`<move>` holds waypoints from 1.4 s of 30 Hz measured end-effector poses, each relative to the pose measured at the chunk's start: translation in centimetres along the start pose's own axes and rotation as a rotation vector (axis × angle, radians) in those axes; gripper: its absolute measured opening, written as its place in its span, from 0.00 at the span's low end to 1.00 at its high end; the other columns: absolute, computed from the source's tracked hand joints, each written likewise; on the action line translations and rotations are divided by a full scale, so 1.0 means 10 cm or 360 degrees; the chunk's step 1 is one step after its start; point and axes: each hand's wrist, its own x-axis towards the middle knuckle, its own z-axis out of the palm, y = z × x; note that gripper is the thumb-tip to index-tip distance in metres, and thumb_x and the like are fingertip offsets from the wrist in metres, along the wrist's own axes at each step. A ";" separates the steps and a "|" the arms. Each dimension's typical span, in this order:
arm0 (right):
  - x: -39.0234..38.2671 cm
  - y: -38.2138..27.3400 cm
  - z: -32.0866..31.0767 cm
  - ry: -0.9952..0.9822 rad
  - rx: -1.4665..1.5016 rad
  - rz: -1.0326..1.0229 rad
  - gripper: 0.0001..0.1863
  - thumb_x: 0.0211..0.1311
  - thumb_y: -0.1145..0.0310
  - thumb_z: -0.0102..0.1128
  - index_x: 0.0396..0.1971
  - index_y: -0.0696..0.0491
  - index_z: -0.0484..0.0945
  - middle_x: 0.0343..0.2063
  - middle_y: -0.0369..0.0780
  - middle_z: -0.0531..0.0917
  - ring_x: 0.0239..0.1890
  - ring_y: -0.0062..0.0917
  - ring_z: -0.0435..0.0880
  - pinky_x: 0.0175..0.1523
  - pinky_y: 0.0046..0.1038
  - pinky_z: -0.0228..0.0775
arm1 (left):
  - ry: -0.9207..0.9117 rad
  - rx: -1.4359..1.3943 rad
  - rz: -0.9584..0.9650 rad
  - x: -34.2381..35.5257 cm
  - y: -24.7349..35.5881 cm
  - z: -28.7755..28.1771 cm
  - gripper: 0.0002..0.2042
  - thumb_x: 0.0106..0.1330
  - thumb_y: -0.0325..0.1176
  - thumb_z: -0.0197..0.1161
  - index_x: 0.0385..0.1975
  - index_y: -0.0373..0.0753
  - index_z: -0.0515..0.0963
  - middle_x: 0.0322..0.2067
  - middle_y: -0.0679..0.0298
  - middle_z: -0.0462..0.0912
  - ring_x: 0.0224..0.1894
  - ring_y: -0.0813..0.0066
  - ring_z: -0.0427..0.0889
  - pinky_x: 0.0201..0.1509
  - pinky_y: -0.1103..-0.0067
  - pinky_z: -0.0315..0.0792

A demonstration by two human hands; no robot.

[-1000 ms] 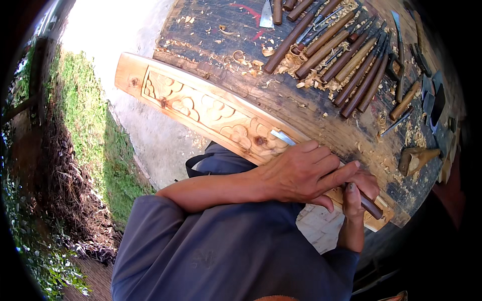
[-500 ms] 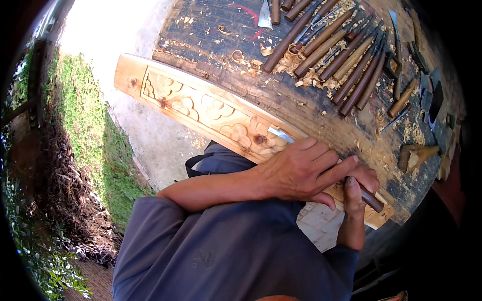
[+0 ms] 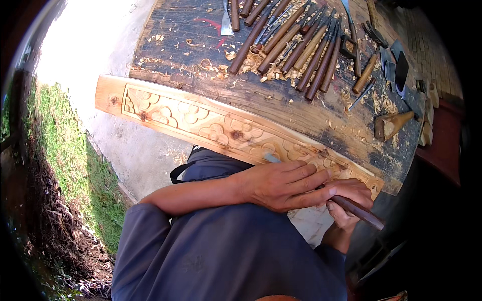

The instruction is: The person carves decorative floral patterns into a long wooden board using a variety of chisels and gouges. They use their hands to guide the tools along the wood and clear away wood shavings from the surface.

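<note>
A long pale wooden board [image 3: 168,118], carved with rounded, cloud-like shapes inside a raised border, lies along the near edge of the bench. My right hand [image 3: 354,193] is closed around the dark wooden handle of a chisel [image 3: 360,213], whose butt end sticks out to the lower right. Its flat metal blade shows beyond my left hand [image 3: 281,185], close to the board's near edge. The fingers of my left hand are pressed together over the front part of the chisel, hiding most of its shank. The exact contact of the cutting edge is too small to tell.
Several carving chisels [image 3: 314,65] with wooden handles lie among wood shavings on the dark workbench [image 3: 170,55]. A small wooden block-like tool [image 3: 394,125] rests near the bench's right end. Grass [image 3: 65,150] and concrete paving [image 3: 130,150] lie to the left.
The chisel blade has shifted toward the board's near edge, with both hands moving along. More of the handle now shows behind my right hand. The whole view has turned slightly.
</note>
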 end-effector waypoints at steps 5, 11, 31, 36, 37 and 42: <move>-0.10 -0.18 -0.20 0.0309 0.0077 0.0107 0.16 0.67 0.69 0.76 0.47 0.65 0.88 0.23 0.43 0.89 0.21 0.28 0.91 0.28 0.27 0.82 | -0.0366 0.0372 -0.0288 -0.25 -0.05 -0.44 0.41 0.70 0.57 0.76 0.75 0.36 0.71 0.70 0.49 0.81 0.65 0.53 0.86 0.70 0.58 0.78; -0.25 -0.08 -0.29 0.0277 0.0012 0.0184 0.15 0.66 0.74 0.74 0.50 0.65 0.88 0.33 0.50 0.92 0.28 0.30 0.93 0.34 0.27 0.84 | -0.0184 0.0848 -0.0772 -0.52 -0.32 -1.03 0.59 0.55 0.74 0.77 0.78 0.34 0.69 0.70 0.46 0.80 0.73 0.43 0.79 0.83 0.46 0.63; 0.01 0.44 -0.37 -0.0183 0.0192 0.0233 0.19 0.76 0.63 0.63 0.51 0.65 0.90 0.31 0.47 0.94 0.31 0.33 0.95 0.42 0.32 0.87 | -0.0094 0.0163 -0.0314 0.10 -0.03 0.27 0.48 0.70 0.56 0.74 0.81 0.31 0.61 0.72 0.42 0.77 0.72 0.43 0.79 0.78 0.51 0.72; 0.04 0.52 -0.48 -0.0239 0.0097 0.0240 0.17 0.76 0.65 0.62 0.47 0.64 0.89 0.29 0.47 0.93 0.30 0.33 0.95 0.40 0.31 0.86 | -0.0187 -0.0037 -0.0457 0.25 -0.11 0.44 0.46 0.74 0.56 0.68 0.83 0.32 0.60 0.64 0.49 0.81 0.57 0.51 0.83 0.62 0.58 0.77; 0.03 0.54 -0.49 -0.0222 0.0132 0.0262 0.16 0.75 0.65 0.62 0.47 0.63 0.89 0.29 0.46 0.93 0.30 0.33 0.95 0.40 0.31 0.85 | -0.0208 -0.0029 -0.0459 0.25 -0.11 0.45 0.46 0.74 0.56 0.68 0.83 0.32 0.60 0.62 0.50 0.81 0.53 0.53 0.83 0.59 0.59 0.77; 0.01 0.59 -0.47 -0.0162 0.0233 0.0362 0.15 0.75 0.67 0.60 0.46 0.63 0.89 0.27 0.45 0.92 0.28 0.33 0.94 0.39 0.31 0.85 | -0.0270 0.0010 -0.0477 0.28 -0.11 0.42 0.45 0.73 0.56 0.68 0.83 0.33 0.62 0.58 0.53 0.82 0.50 0.58 0.83 0.55 0.63 0.76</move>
